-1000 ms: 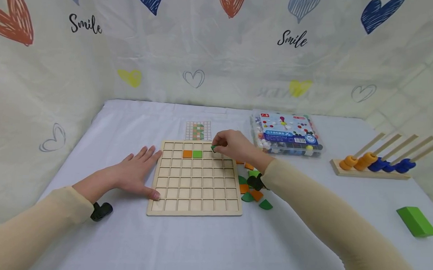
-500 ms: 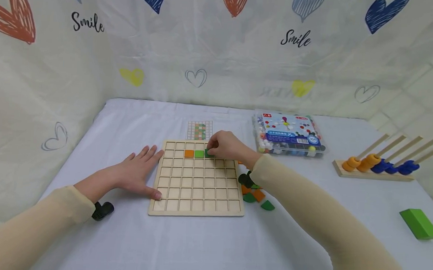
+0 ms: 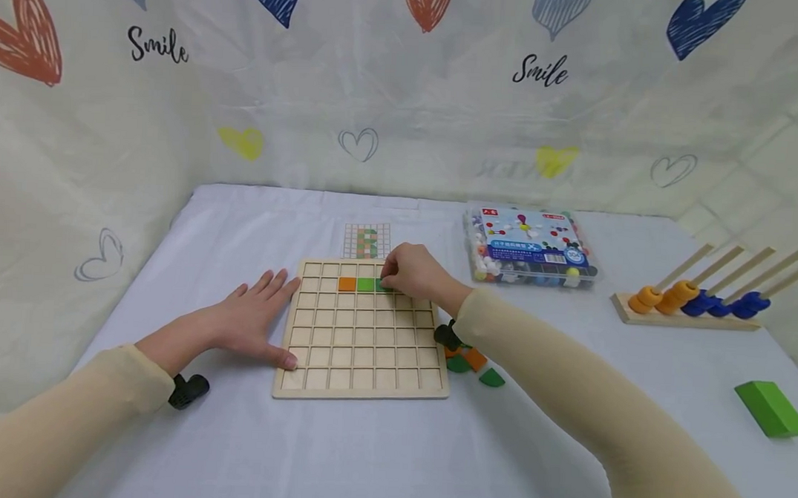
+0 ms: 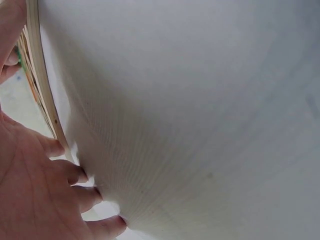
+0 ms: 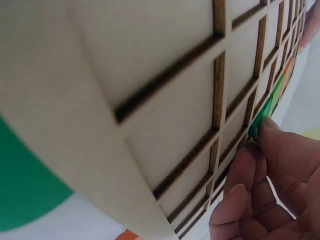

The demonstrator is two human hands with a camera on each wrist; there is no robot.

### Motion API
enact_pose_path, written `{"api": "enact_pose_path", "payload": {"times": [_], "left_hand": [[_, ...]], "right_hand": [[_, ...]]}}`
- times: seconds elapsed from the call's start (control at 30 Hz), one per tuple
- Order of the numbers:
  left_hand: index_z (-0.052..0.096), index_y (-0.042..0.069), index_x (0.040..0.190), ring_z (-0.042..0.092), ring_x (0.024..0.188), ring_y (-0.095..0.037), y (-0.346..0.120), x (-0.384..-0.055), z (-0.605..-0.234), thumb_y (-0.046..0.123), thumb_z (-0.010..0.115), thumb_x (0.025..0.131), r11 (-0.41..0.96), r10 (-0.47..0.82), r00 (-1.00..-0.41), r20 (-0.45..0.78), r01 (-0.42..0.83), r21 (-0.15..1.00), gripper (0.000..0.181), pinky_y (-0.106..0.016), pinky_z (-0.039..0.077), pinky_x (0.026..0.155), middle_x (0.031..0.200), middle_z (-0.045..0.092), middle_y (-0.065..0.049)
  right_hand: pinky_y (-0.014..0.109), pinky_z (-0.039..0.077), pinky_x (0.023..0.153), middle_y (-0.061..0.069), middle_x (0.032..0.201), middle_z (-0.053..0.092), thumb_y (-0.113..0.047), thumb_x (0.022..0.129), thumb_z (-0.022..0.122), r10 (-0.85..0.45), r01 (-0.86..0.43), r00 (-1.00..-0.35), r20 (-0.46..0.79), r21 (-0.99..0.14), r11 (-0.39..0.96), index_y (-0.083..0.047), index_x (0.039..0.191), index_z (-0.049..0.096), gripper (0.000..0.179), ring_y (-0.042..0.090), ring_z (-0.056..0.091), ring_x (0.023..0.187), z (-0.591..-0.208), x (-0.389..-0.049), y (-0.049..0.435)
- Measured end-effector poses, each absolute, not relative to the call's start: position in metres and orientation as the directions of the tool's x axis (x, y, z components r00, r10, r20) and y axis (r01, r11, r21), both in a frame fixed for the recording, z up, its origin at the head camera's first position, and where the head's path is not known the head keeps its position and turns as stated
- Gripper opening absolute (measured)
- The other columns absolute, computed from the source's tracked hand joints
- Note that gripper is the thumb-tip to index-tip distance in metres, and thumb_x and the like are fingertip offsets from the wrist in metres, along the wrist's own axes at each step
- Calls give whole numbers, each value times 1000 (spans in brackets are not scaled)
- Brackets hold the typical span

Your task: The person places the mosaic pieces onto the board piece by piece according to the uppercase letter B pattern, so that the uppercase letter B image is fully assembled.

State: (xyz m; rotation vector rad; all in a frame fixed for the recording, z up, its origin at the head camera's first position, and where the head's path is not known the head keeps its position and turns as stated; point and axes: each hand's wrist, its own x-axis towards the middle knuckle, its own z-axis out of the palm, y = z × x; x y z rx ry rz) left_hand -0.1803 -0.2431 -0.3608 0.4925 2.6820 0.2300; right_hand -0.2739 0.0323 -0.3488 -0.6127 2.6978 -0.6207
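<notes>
A wooden grid board [image 3: 361,344] lies flat on the white cloth. In its second row from the back sit an orange square tile [image 3: 347,285] and, touching it on the right, a light green square tile [image 3: 366,284]. My right hand [image 3: 419,271] pinches a dark green tile [image 5: 257,122] between thumb and finger, at the cell just right of the light green one. Its outline is partly covered by the fingers. My left hand [image 3: 255,324] lies spread at the board's left side, thumb on the rim and fingertips on the cloth in the left wrist view.
Behind the board lies a printed pattern card [image 3: 367,241]. Loose orange tiles [image 3: 476,358] and dark green rounded tiles [image 3: 492,378] lie right of the board, partly under my sleeve. Farther right are a clear plastic case [image 3: 533,247], a peg stand [image 3: 690,314] and a green block [image 3: 773,409].
My right hand has moved a little left and brought the dark green tile down to the cell beside the light green one. The left hand keeps its place.
</notes>
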Motion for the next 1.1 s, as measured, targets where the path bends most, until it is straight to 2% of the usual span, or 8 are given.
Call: {"api": "enact_pose_path", "payload": {"times": [0.27, 0.43, 0.57, 0.77, 0.87, 1.1], "left_hand": [[10, -3, 162, 4, 155, -54, -243, -180, -361, 80, 73, 71, 922, 377, -859, -346, 312, 229, 138, -79, 16, 115, 168, 5, -31], [10, -4, 162, 5, 155, -54, -242, -180, -361, 79, 73, 71, 919, 383, -857, -344, 318, 232, 138, -79, 16, 115, 168, 5, -32], [10, -4, 162, 5, 155, -54, -242, -181, -361, 79, 73, 71, 921, 382, -858, -344, 319, 226, 138, -79, 16, 115, 168, 5, -32], [10, -4, 162, 6, 155, -55, -243, -181, -363, 79, 73, 71, 921, 381, -857, -346, 322, 219, 138, -79, 17, 114, 168, 5, -32], [10, -5, 162, 5, 155, -55, -243, -181, -363, 79, 73, 71, 920, 382, -857, -346, 319, 226, 138, -79, 16, 115, 168, 5, -33], [10, -4, 162, 4, 155, -55, -241, -180, -361, 79, 73, 71, 922, 377, -857, -352, 311, 230, 138, -79, 15, 115, 168, 5, -33]], "right_hand": [[33, 57, 79, 5, 94, 77, -19, 96, 73, -430, -310, -881, -199, -444, 841, -9, 95, 78, 11, 19, 68, 80, -346, -269, 32], [35, 57, 86, 7, 101, 78, -14, 98, 70, -454, -319, -866, -209, -468, 824, -8, 102, 79, 12, 21, 70, 93, -344, -268, 38], [37, 56, 95, 9, 116, 76, -9, 101, 63, -483, -308, -839, -250, -512, 802, -7, 115, 77, 20, 23, 69, 108, -341, -269, 47], [38, 53, 101, 10, 136, 68, -8, 106, 53, -523, -302, -790, -319, -541, 785, -8, 132, 70, 31, 25, 63, 124, -339, -269, 55], [40, 53, 103, 10, 137, 67, -8, 106, 51, -526, -302, -795, -300, -557, 774, -7, 133, 68, 32, 27, 62, 128, -338, -269, 57], [44, 53, 105, 15, 134, 68, -10, 106, 54, -519, -304, -820, -241, -585, 752, -4, 133, 68, 31, 30, 64, 124, -323, -272, 81]]}}
